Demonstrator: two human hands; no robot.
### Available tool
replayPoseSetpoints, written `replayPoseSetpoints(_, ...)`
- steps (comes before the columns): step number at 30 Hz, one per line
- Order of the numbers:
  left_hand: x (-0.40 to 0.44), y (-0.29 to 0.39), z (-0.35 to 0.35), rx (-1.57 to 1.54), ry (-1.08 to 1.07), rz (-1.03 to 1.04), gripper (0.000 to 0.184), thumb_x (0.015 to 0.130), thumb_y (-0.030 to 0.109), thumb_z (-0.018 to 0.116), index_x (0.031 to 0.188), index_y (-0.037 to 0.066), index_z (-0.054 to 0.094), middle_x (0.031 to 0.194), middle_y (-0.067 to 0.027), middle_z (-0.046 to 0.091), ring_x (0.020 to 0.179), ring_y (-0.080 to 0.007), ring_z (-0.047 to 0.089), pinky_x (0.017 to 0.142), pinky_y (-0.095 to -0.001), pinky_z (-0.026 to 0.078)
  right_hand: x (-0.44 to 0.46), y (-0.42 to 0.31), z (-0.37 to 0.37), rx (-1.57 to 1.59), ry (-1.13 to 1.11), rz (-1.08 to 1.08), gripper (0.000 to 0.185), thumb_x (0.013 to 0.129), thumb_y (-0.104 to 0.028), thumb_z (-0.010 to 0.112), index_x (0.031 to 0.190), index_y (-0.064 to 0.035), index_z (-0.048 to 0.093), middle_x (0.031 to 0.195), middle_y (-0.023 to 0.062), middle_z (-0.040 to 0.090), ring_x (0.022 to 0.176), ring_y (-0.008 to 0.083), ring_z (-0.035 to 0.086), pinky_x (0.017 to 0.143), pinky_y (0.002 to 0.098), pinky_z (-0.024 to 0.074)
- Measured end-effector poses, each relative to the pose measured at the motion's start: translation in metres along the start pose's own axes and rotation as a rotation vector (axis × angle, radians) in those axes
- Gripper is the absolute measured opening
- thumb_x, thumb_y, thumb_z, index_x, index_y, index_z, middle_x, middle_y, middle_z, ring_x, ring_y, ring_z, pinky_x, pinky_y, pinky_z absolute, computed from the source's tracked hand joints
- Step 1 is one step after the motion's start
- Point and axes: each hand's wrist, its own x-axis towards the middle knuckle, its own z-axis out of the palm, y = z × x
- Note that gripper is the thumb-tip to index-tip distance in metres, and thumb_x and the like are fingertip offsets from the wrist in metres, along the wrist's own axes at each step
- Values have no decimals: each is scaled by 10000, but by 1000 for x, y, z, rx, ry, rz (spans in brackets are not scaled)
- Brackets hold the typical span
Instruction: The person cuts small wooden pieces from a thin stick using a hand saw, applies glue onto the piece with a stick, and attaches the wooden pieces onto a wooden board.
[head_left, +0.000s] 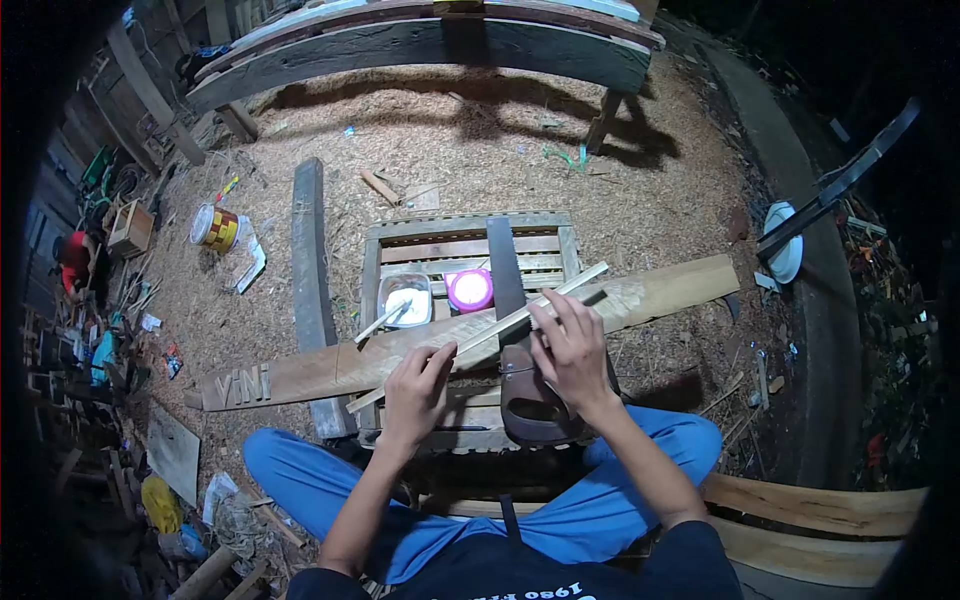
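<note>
A thin wooden strip [492,332] lies slantwise over a long plank [660,296]. My left hand [418,388] pinches the strip near its lower left part. My right hand [572,352] has its thumb and fingers closed on the strip farther up. Beneath the strip is a handsaw [508,262], its blade pointing away and its brown handle close below my right hand. Raised wooden letters [243,386] stand at the plank's left end. Just beyond the plank sit a plastic tub [408,303] with white contents and a stick in it, and a pink round container [470,289] with a bright top.
A slatted wooden table [372,262] supports these things. A dark beam [311,250] runs along its left. A yellow-and-red bucket [214,229] stands on the shavings, and a large workbench [420,56] spans the back. Boards [815,505] lie at right. A person in red [76,262] is far left.
</note>
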Motion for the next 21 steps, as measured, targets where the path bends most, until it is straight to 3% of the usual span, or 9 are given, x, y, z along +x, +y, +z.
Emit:
replayPoseSetpoints(4,1,16,9,-11,-27,4,433,888,29,695,1316,87,659,1051,-128,655,965,-332,653,791,-456,522,-47,19,8,42,82,281,450,908,-58,681,1354,-70,626,1307,142,617,1222,328,563,1041,477,424)
replayPoseSetpoints(5,2,19,10,-23,-42,-7,446,880,20,694,1320,85,656,1057,-131,654,976,-336,650,799,-460,521,-56,23,11,56,115,268,423,919,-46,665,1340,-55,629,1258,147,624,1197,338,566,1027,465,437)
replayPoseSetpoints(8,10,32,18,-46,-34,-27,457,863,-21,696,1308,80,664,1047,-143,652,976,-345,649,804,-456,520,-48,24,6,8,180,295,412,918,-27,666,1328,-42,630,1265,160,609,1191,358,562,1024,465,446)
replayPoseSetpoints(9,12,36,21,-57,-10,-38,457,854,-52,699,1292,77,676,1032,-153,652,965,-350,650,800,-448,520,-47,25,7,178,205,416,390,915,-4,671,1303,-20,635,1284,178,590,1193,379,556,1026,476,450)
replayPoseSetpoints(12,17,45,26,-51,-25,-57,454,856,-57,696,1290,74,675,1039,-152,650,968,-352,645,809,-448,519,-58,36,11,282,250,531,374,904,24,678,1276,0,641,1315,191,566,1200,393,548,1018,479,460)
replayPoseSetpoints(14,21,50,30,-53,-37,-51,453,856,-61,694,1289,71,675,1037,-151,651,968,-354,645,813,-448,520,-61,40,10,269,252,528,335,900,41,672,1234,14,658,1261,198,602,1172,392,577,994,479,482)
replayPoseSetpoints(17,27,57,37,-50,-53,-60,452,865,-46,693,1302,68,671,1057,-148,654,984,-351,648,817,-449,526,-66,48,15,256,222,350,345,892,109,670,1223,14,684,1174,195,665,1041,378,663,923,438,535)
replayPoseSetpoints(21,29,61,45,-107,-55,-88,440,892,-30,687,1324,47,658,1085,-157,658,1007,-353,650,838,-452,533,-70,54,5,241,202,314,446,881,136,648,1307,6,662,1201,198,662,1077,382,660,919,453,542)
